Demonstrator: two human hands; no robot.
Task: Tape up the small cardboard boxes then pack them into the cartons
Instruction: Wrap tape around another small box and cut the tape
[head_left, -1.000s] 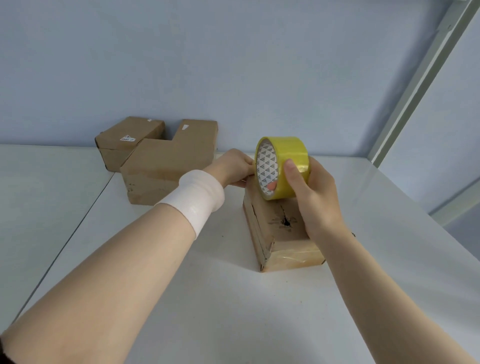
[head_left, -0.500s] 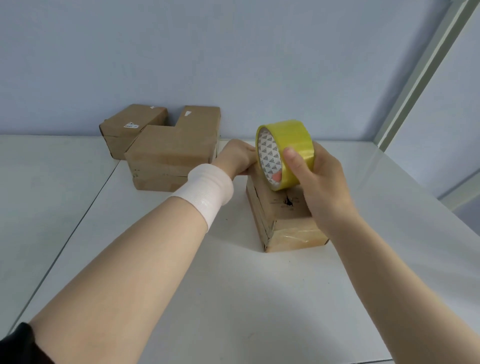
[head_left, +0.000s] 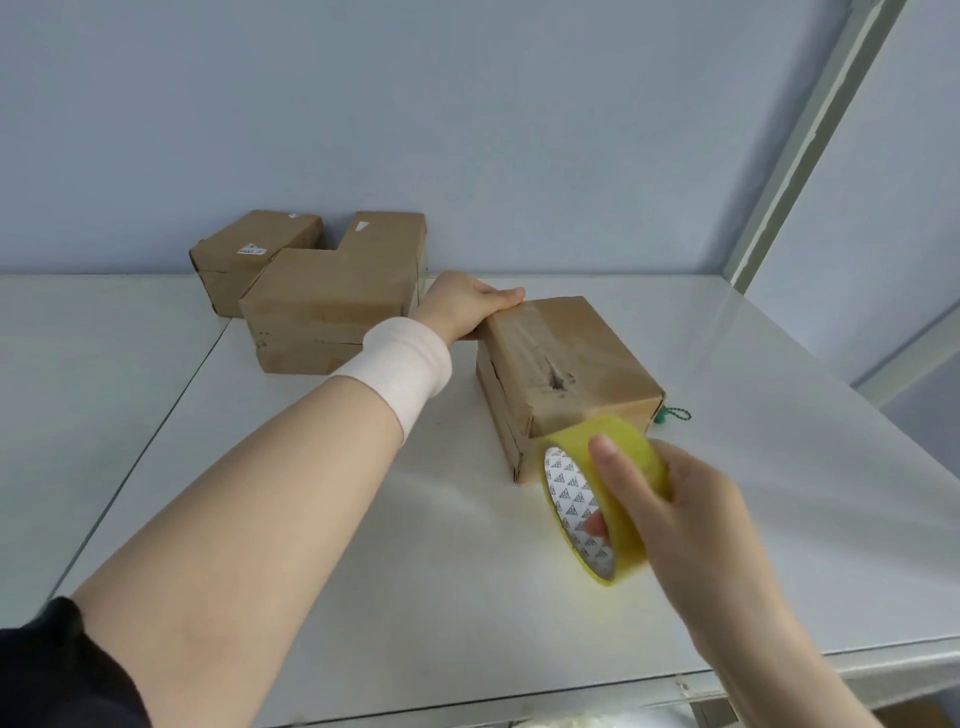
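Note:
A small cardboard box (head_left: 566, 364) lies on the white table (head_left: 415, 545), with a strip of clear tape along its top and a torn hole in the middle. My left hand (head_left: 462, 306), a white band on its wrist, presses on the box's far left corner. My right hand (head_left: 680, 514) grips a yellow tape roll (head_left: 597, 493), held just in front of the box's near end, above the table.
Three more brown boxes (head_left: 332, 306) are bunched at the back left, against the blue wall. A small green keychain (head_left: 672, 414) pokes out behind the near box on the right. The table's front edge runs just below my right arm.
My right hand has drawn the tape roll from the box's far end toward me, down past its near end. My left hand has stayed at the far corner.

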